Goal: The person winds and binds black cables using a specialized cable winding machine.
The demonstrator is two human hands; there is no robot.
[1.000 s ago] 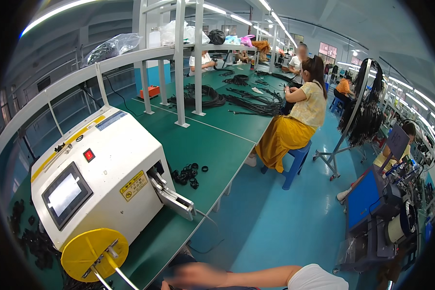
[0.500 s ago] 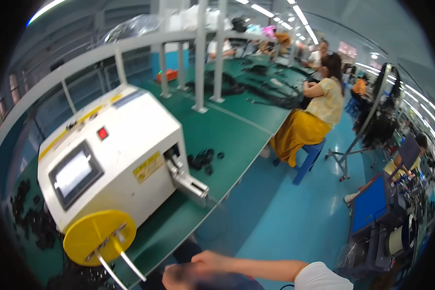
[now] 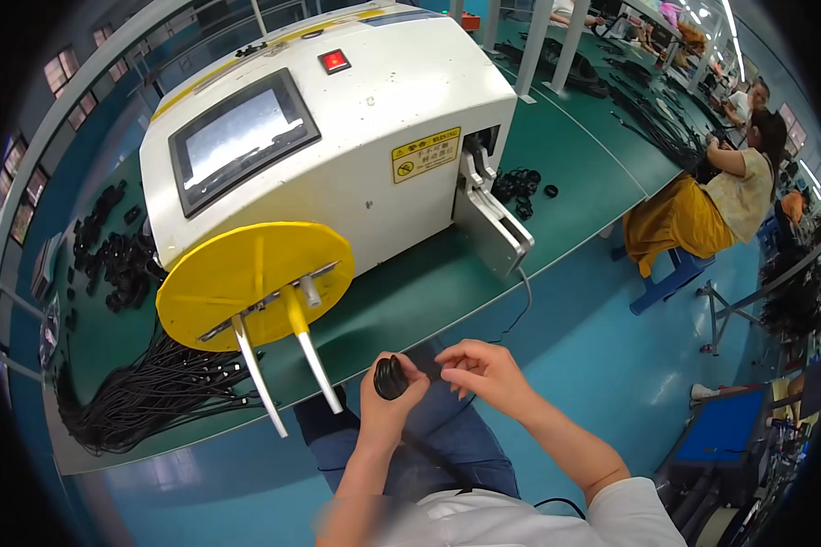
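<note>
A coiled black cable (image 3: 391,377) is gripped in my left hand (image 3: 390,412), whose fingers wrap round it in front of the bench edge. To its right, a short gap away, hovers my right hand (image 3: 489,376). Its fingers are curled in toward the thumb, and what they hold, if anything, is too small to make out. Just beyond my hands is a yellow disc (image 3: 237,264) with metal rods (image 3: 317,374) sticking out toward me. It sits on the front of a white machine (image 3: 356,100) with a screen (image 3: 244,137) and a lit red switch (image 3: 335,61).
A bundle of black cables (image 3: 146,401) lies on the green bench (image 3: 420,305) at left, with small black coils (image 3: 114,264) behind it. A metal guide (image 3: 497,228) juts from the machine's right side. Farther right, a seated person (image 3: 702,210) works at black cables (image 3: 652,114).
The view has swung down and left, bringing my hands and the cable bundle into fuller sight. My hands, close together before, are now apart, and the coil shows in the left one.
</note>
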